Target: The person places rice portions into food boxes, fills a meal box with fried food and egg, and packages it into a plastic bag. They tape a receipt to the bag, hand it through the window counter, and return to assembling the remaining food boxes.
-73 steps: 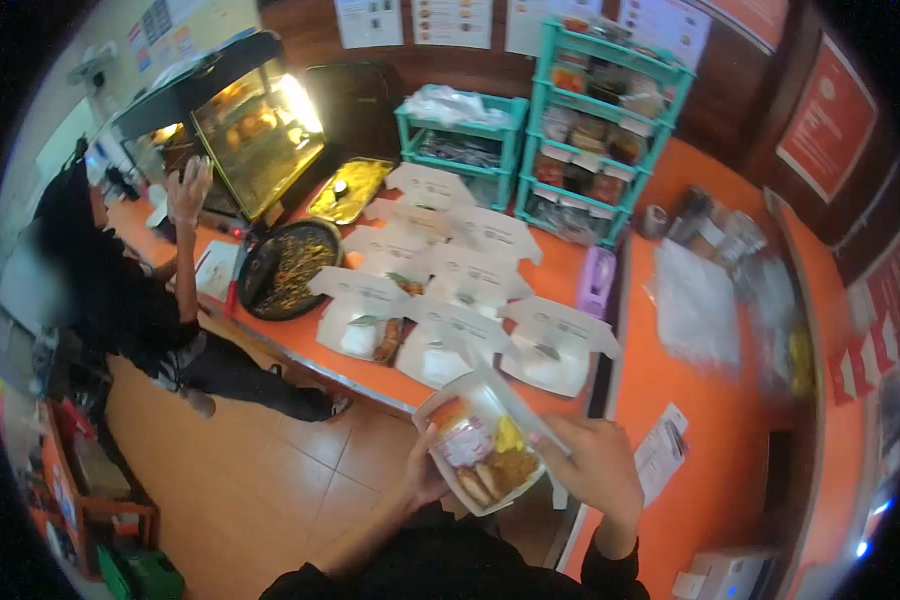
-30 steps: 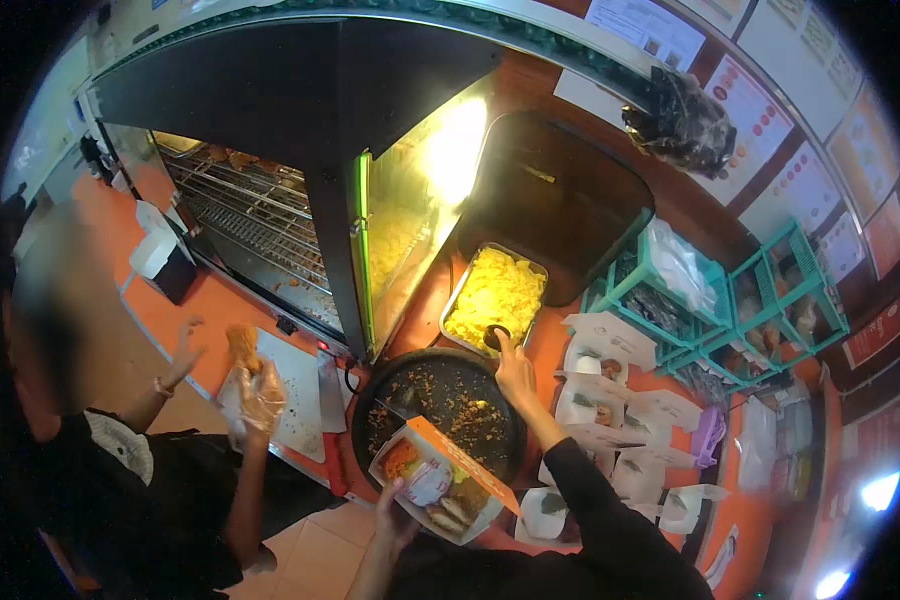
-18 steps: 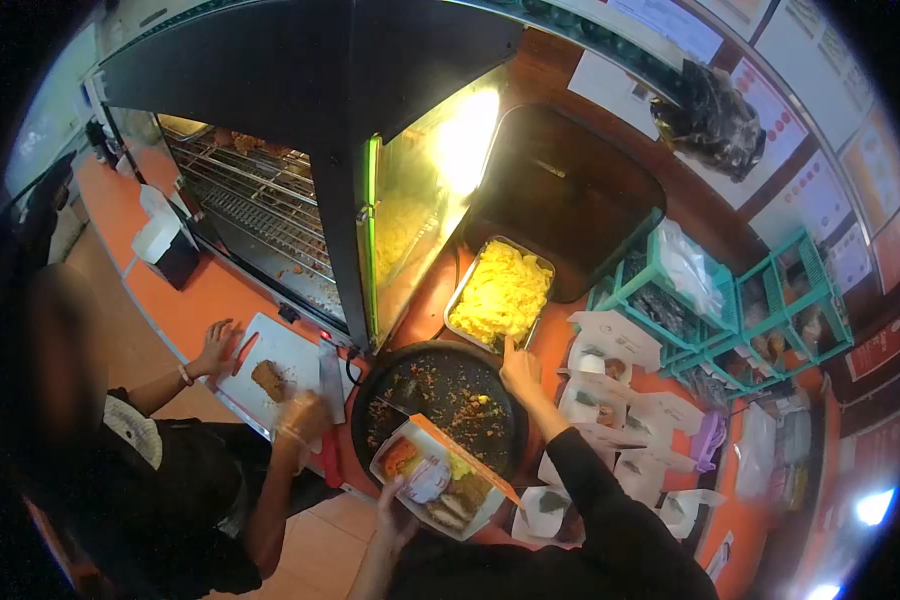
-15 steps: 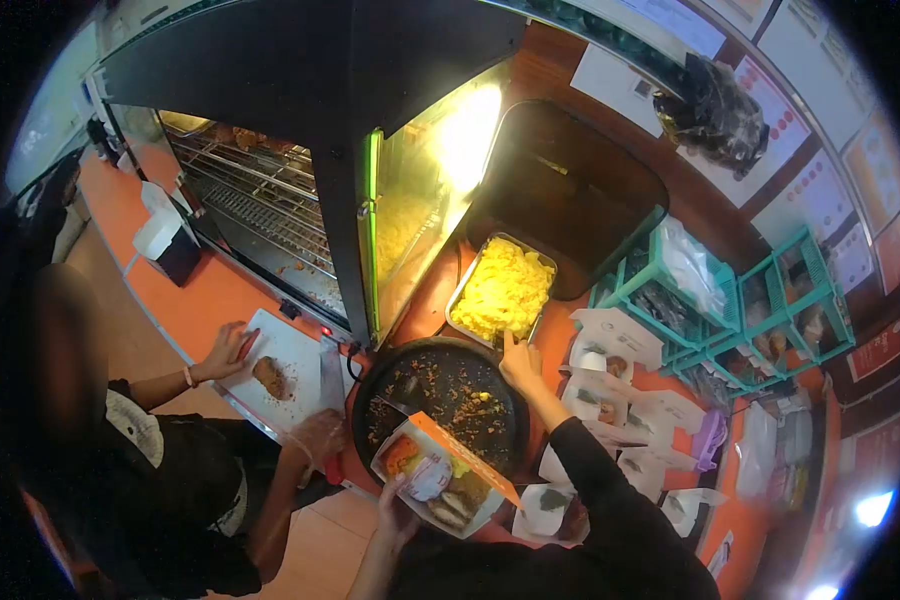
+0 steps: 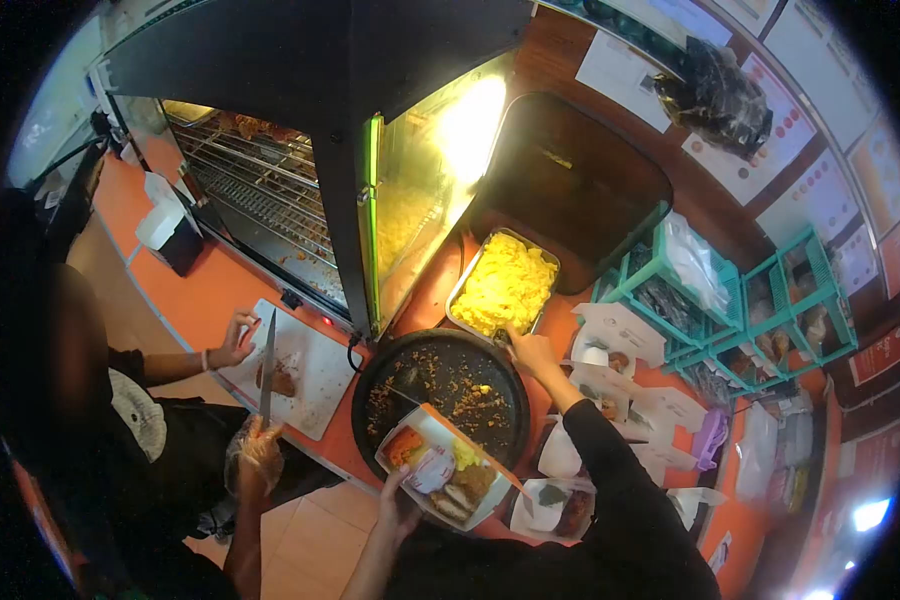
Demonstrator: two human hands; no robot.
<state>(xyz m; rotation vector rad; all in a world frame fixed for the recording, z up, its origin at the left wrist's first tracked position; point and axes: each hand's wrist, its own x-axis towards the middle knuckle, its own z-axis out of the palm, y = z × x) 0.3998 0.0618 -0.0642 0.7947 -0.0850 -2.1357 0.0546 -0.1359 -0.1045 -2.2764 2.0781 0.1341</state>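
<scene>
My left hand holds an open meal box over the front edge of a round black pan. In the box are orange food, a wrapped white item, some yellow egg and sliced browned meat. At the near edge of a metal tray of scrambled egg, my right hand is closed on a dark utensil, mostly hidden by the fingers and the egg. Brown crumbs and bits lie scattered in the pan.
At left a co-worker's gloved hand holds a knife by a cutting board with browned meat. A lit warming cabinet stands behind. Several open boxes and green racks are at right.
My right hand came off the meal box and went to the egg tray's utensil, and the view swung left. The co-worker put the meat on the board and picked up the knife.
</scene>
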